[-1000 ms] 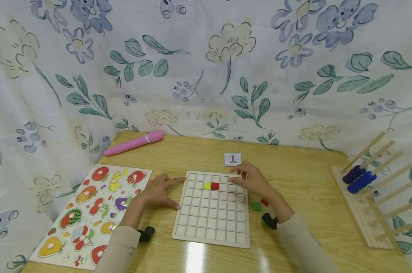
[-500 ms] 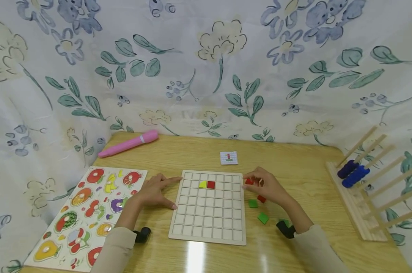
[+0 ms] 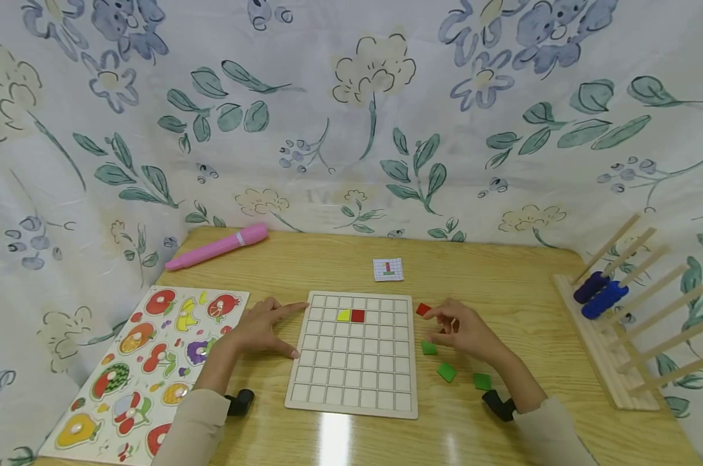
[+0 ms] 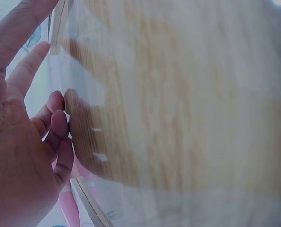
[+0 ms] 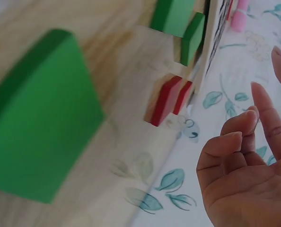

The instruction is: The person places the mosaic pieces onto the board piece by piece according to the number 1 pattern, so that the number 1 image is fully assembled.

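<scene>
A pale gridded board [image 3: 351,375] lies in the middle of the head view, with a yellow piece [image 3: 343,316] and a red square tile [image 3: 358,316] side by side in its second row. My left hand [image 3: 261,330] touches the board's left edge with forefinger and thumb spread. Right of the board, my right hand [image 3: 468,333] hovers over loose tiles, thumb and forefinger apart and nothing between them. Close to it are a red tile [image 3: 423,310] and a green tile [image 3: 428,348]. A second loose red tile [image 5: 166,100] shows in the right wrist view.
Two more green tiles [image 3: 446,372] lie nearer the front. Behind the board is a small pattern card [image 3: 388,269]. A fruit puzzle board [image 3: 144,362] and a pink marker [image 3: 217,248] are on the left. A wooden peg rack [image 3: 608,356] with blue beads stands at right.
My right hand has moved from over the board's upper right corner, out past its right edge and then down among the loose tiles. The left hand stays at the board's edge.
</scene>
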Motion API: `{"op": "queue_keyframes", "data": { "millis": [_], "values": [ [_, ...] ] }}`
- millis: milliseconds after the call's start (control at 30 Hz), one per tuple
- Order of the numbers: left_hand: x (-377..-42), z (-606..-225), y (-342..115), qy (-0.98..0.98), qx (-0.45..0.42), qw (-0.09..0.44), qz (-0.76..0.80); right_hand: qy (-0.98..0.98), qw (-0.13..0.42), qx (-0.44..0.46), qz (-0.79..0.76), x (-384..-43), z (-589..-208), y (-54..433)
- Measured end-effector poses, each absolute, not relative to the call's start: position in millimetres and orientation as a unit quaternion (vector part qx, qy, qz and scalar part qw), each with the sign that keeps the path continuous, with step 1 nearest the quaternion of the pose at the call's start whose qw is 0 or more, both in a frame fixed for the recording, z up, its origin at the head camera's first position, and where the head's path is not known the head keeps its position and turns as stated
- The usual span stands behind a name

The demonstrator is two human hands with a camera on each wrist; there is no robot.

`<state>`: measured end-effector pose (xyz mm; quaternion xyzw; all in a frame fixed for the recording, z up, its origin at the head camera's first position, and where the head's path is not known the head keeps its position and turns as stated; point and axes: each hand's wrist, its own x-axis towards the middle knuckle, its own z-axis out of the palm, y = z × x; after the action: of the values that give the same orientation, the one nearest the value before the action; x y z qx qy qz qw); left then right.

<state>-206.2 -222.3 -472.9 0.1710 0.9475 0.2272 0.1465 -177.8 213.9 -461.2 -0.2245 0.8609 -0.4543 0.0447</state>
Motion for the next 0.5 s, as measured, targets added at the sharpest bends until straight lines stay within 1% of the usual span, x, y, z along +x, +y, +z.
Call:
{"op": "queue_keyframes", "data": {
  "millis": [200,500],
  "values": [
    [-207,-474,-222,0.948,0.171,0.145,0.228,0.861,0.060,-0.217,-0.456,-173,-468,218],
    [-206,-474,-222,0.944,0.171,0.148,0.240,0.848,0.071,-0.247,-0.464,-171,-477,222]
  ]
}}
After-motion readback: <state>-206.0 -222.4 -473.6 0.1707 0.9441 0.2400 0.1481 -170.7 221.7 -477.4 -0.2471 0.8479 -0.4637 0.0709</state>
